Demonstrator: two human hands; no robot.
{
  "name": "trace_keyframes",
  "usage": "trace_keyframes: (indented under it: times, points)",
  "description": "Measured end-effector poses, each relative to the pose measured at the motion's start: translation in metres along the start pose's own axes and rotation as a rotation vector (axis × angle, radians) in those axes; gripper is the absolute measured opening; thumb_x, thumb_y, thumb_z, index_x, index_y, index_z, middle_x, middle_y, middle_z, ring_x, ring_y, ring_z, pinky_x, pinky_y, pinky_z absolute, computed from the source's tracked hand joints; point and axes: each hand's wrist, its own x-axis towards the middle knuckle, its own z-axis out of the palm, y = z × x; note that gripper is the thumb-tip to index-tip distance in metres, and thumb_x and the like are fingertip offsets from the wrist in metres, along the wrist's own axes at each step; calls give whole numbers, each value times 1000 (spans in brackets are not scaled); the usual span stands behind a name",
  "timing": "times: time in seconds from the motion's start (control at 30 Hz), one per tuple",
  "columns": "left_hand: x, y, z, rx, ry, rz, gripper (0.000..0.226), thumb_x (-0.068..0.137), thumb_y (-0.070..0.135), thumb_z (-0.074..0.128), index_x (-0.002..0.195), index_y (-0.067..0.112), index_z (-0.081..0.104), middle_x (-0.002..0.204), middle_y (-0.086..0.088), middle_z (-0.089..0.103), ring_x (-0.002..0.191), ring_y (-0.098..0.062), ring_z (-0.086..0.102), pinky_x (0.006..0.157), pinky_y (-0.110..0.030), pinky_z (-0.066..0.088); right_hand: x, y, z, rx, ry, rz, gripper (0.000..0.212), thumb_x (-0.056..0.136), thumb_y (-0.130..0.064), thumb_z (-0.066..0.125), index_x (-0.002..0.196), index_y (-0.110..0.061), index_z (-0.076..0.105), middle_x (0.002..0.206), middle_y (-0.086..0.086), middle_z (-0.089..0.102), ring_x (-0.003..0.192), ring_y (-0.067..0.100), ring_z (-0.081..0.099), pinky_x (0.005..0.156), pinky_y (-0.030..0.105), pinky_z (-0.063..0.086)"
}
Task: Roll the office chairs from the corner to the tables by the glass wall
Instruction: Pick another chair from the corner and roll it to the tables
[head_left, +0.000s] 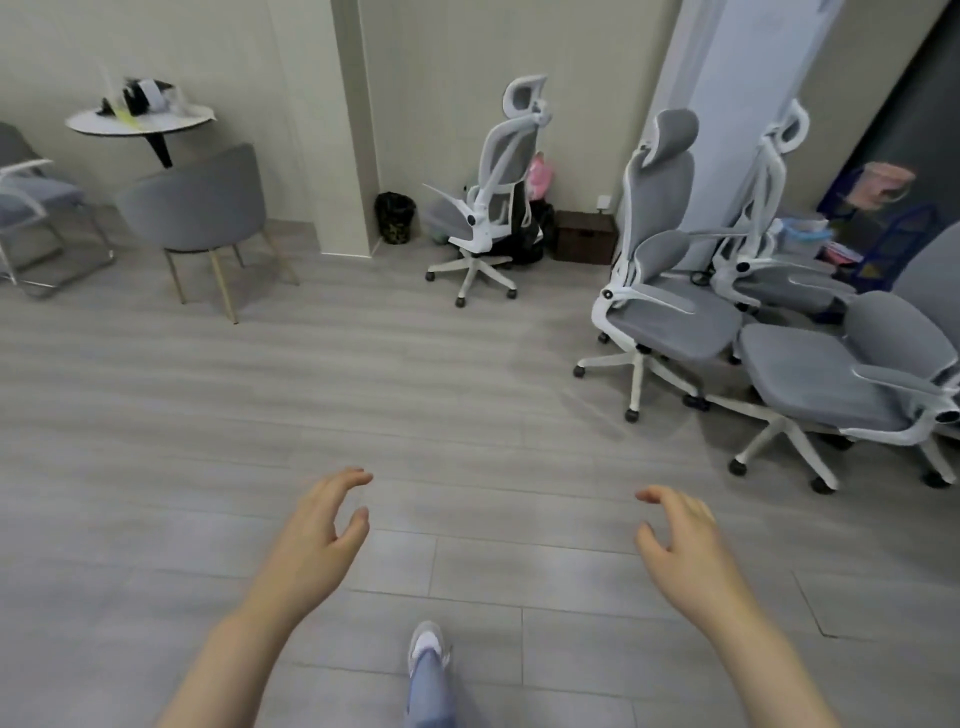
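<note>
Both the left hand (317, 525) and right hand (685, 540) hover released, fingers loosely curved, grasping nothing. Grey-and-white wheeled office chairs (670, 312) cluster far right, one more (488, 208) by the far wall.

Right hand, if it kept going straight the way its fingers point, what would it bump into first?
The right hand points up and slightly left over bare floor. The way looks free for a long stretch; the lone office chair by the far wall would probably come first, though depth is hard to judge.
</note>
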Motion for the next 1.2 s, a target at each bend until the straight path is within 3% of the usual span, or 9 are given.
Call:
trace_keyframes:
  times: [0.13, 0.23, 0.4, 0.6, 0.87, 1.07, 1.2]
  points:
    - [116, -13, -9, 4, -3, 13, 37, 94, 15, 57, 128, 29, 53, 132, 19, 45, 125, -11, 47, 99, -23, 33, 108, -28, 22, -4, -8, -24, 31, 88, -13, 59, 119, -18, 58, 114, -9, 54, 122, 16, 44, 99, 27, 34]
    - [203, -10, -21, 11, -1, 28, 37, 94, 16, 56, 124, 37, 50, 130, 21, 44, 101, -14, 51, 91, -24, 34, 188, -55, 28, 5, 6, -37, 31, 90, -13, 57, 121, -19, 56, 113, -11, 51, 123, 13, 41, 97, 25, 33]
    - [336, -8, -18, 28, -14, 87, 36, 94, 17, 55, 128, 28, 54, 131, 20, 46, 126, -3, 42, 101, -24, 32, 303, -78, 38, 32, 36, -32, 30, 90, -16, 56, 119, -21, 56, 112, -15, 50, 120, 10, 40, 96, 23, 31]
    - [478, -5, 25, 89, -121, 145, 36, 94, 19, 57, 130, 26, 53, 130, 19, 45, 128, -9, 45, 102, -22, 31, 433, -50, 55, 25, 20, 18, 31, 88, -15, 58, 119, -19, 58, 116, -7, 56, 121, 15, 43, 99, 28, 35]
    - [701, 35, 70, 69, -26, 100, 35, 95, 17, 56, 129, 21, 55, 135, 9, 51, 127, -12, 46, 102, -23, 32, 678, -22, 41, -23, 17, -28, 29, 86, -14, 61, 114, -19, 60, 112, -2, 60, 111, 20, 48, 97, 34, 39]
    - [829, 58, 104, -32, 3, 36, 34, 94, 16, 56, 126, 29, 54, 131, 16, 49, 115, -7, 49, 99, -24, 35, 845, -25, 28, -57, -54, -137, 30, 88, -15, 59, 118, -20, 59, 117, -4, 57, 116, 17, 47, 101, 34, 37]
    - [901, 50, 130, -44, -30, 9, 38, 93, 19, 59, 113, 49, 48, 132, 17, 51, 122, -3, 47, 101, -26, 38, 919, -19, 42, -6, -97, -123, 30, 90, -18, 59, 119, -24, 57, 119, -10, 54, 118, 11, 45, 102, 31, 36]
